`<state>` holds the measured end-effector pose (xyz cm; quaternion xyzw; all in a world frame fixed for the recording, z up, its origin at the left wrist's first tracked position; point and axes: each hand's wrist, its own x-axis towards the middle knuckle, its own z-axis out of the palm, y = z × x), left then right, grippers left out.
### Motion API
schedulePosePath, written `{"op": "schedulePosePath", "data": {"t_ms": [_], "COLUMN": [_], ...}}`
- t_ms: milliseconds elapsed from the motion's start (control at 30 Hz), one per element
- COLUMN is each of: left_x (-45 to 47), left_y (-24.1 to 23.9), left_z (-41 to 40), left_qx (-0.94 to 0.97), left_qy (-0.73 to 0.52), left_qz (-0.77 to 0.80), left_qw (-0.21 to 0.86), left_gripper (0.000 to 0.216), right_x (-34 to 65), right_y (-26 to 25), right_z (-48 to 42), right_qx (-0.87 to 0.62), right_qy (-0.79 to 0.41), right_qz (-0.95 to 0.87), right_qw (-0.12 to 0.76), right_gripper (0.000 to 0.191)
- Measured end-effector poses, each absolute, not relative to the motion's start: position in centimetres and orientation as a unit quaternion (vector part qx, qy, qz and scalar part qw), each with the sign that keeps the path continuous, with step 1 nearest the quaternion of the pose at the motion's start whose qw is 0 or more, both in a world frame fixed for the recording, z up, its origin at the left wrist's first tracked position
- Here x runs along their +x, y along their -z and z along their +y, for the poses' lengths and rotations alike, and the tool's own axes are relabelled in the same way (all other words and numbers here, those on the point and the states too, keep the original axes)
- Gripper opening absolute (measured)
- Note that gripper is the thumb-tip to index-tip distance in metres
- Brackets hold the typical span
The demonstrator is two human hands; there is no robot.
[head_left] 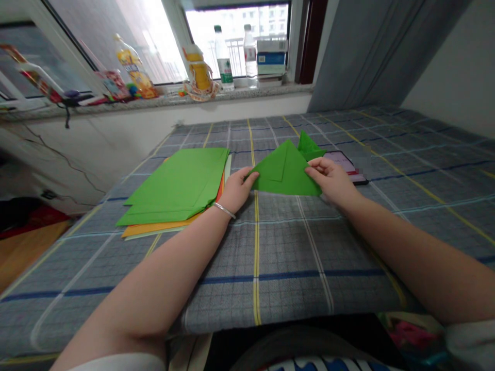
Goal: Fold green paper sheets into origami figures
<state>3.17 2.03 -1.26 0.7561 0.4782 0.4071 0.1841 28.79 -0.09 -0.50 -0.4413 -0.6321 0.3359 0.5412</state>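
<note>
A triangular piece of folded green paper [284,172] is held up between both hands, its point upward and crease lines showing on its face. My left hand [240,186] pinches its left corner between thumb and fingers; a silver bangle circles that wrist. My right hand [328,178] grips the right corner the same way. Just behind the right side stands another folded green paper shape [309,146], partly hidden. To the left lies a stack of coloured paper sheets [181,175], green on top with orange, red and pale edges below.
A phone [346,165] lies beyond my right hand, partly covered. Grey plaid cloth [286,247] covers the surface. On the windowsill [166,98] stand plastic bottles [223,59], a yellow bottle [199,69] and boxes [271,56]. A grey curtain [367,51] hangs at right.
</note>
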Motion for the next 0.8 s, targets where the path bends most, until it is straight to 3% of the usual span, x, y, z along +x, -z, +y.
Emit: {"op": "schedulePosePath", "data": {"t_ms": [400,567,800], "left_x": [3.4,3.5,3.3], "left_y": [1.4,1.6,0.9], "left_z": [2.0,1.9,1.6], "left_qx": [0.692,0.681,0.671], "left_qy": [-0.439,-0.388,-0.298], "left_qz": [0.472,0.53,0.608], "left_qw": [0.324,0.322,0.302], "left_gripper": [0.038,0.039,0.032], "right_x": [29.7,30.2,30.5], "right_y": [1.2,1.6,2.1], "right_z": [0.8,1.1,1.4], "right_qx": [-0.518,-0.56,-0.581], "right_qy": [-0.312,-0.3,-0.37], "right_qz": [-0.609,-0.627,-0.614], "right_qw": [0.513,0.451,0.385], "right_gripper": [0.028,0.022,0.013]}}
